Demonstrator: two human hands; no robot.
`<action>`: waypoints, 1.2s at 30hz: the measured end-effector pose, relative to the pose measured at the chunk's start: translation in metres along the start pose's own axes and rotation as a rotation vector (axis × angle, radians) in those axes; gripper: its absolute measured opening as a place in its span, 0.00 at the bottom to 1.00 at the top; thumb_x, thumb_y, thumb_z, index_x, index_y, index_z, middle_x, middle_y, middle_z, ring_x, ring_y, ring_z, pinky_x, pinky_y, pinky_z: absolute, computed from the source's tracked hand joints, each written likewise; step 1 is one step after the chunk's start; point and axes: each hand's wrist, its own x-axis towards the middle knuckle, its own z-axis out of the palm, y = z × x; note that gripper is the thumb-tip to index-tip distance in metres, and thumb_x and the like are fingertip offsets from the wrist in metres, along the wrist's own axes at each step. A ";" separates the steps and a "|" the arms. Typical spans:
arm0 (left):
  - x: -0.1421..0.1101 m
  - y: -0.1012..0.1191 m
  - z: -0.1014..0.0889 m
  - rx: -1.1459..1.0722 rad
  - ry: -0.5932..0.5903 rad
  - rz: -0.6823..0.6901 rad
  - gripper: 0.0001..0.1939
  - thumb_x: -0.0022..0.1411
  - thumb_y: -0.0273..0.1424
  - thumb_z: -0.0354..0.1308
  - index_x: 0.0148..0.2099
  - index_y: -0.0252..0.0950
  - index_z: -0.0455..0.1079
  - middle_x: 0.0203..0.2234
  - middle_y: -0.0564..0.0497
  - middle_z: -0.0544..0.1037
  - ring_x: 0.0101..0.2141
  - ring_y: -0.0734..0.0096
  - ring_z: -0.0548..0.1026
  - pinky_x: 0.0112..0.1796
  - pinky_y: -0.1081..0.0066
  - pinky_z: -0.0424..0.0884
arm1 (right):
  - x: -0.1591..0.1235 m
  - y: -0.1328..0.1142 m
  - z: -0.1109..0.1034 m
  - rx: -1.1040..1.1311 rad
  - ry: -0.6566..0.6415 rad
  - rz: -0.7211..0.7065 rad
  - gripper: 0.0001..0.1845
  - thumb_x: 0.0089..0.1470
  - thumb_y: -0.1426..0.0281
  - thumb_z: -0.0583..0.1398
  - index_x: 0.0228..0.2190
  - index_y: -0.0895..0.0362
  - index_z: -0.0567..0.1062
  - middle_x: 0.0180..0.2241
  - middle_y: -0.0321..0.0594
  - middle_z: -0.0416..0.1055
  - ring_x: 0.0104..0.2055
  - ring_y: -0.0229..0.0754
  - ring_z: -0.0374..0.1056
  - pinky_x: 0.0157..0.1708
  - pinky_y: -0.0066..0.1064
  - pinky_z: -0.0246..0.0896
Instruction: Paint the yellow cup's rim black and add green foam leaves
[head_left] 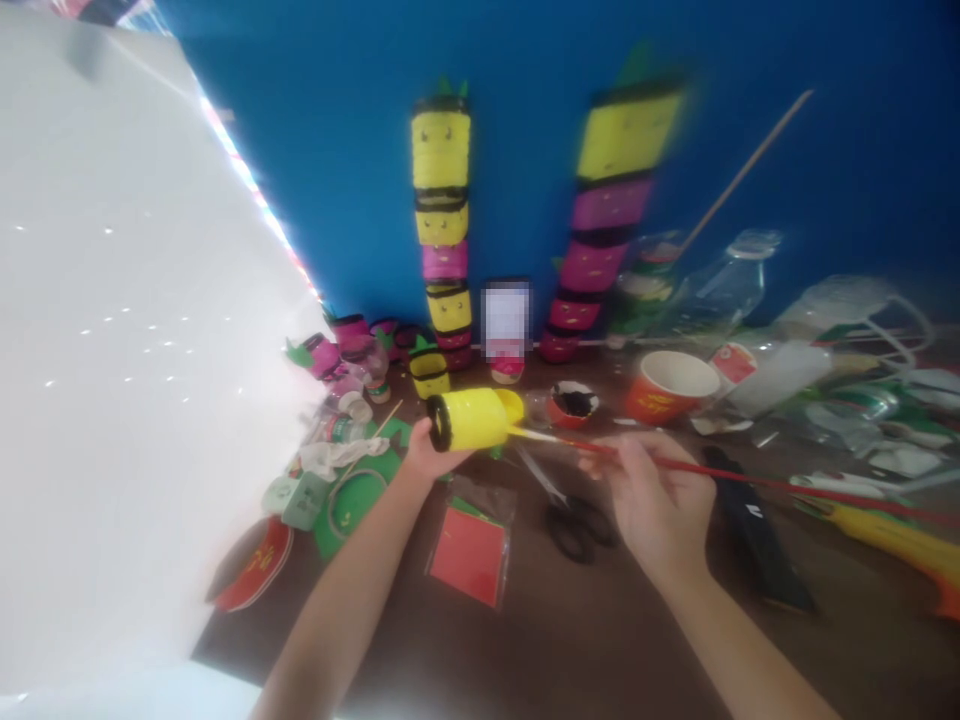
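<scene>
Left hand (426,452): fingers closed around a yellow cup (474,419) with a black rim, held on its side above the brown table (570,640), its wall turned toward the brush. Right hand (654,500): fingers pinched on a thin red-handled brush (720,474), tip at the cup's end, seemingly for painting. Below lie scissors (574,520) and a red packet (469,553). Behind: stacked yellow and pink cups (442,220), an orange paper cup (671,386), a plastic bottle (724,285).

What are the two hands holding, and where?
Left hand grips the yellow cup by its black-rimmed end; right hand pinches the red brush along its handle.
</scene>
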 end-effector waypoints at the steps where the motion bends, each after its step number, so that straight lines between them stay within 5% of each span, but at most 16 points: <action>1: 0.000 0.000 0.000 -0.003 0.001 0.003 0.31 0.40 0.39 0.59 0.50 0.37 0.68 0.41 0.46 0.77 0.58 0.51 0.58 0.59 0.54 0.42 | 0.000 0.001 -0.001 -0.015 -0.006 -0.010 0.06 0.50 0.66 0.61 0.25 0.55 0.73 0.22 0.35 0.73 0.23 0.38 0.70 0.23 0.29 0.67; 20: 0.003 -0.002 0.000 -0.049 -0.018 0.046 0.34 0.44 0.39 0.58 0.54 0.33 0.64 0.51 0.42 0.70 0.59 0.51 0.56 0.58 0.55 0.49 | -0.014 -0.009 0.003 -0.481 -0.095 -0.372 0.04 0.49 0.70 0.62 0.24 0.53 0.74 0.24 0.36 0.75 0.23 0.39 0.72 0.25 0.31 0.70; 36: 0.004 -0.002 0.002 -0.062 -0.023 0.061 0.33 0.45 0.40 0.57 0.54 0.34 0.64 0.52 0.43 0.70 0.59 0.53 0.56 0.58 0.55 0.50 | -0.016 -0.006 0.002 -0.474 -0.103 -0.399 0.05 0.49 0.74 0.61 0.26 0.52 0.73 0.25 0.33 0.76 0.23 0.38 0.72 0.25 0.29 0.71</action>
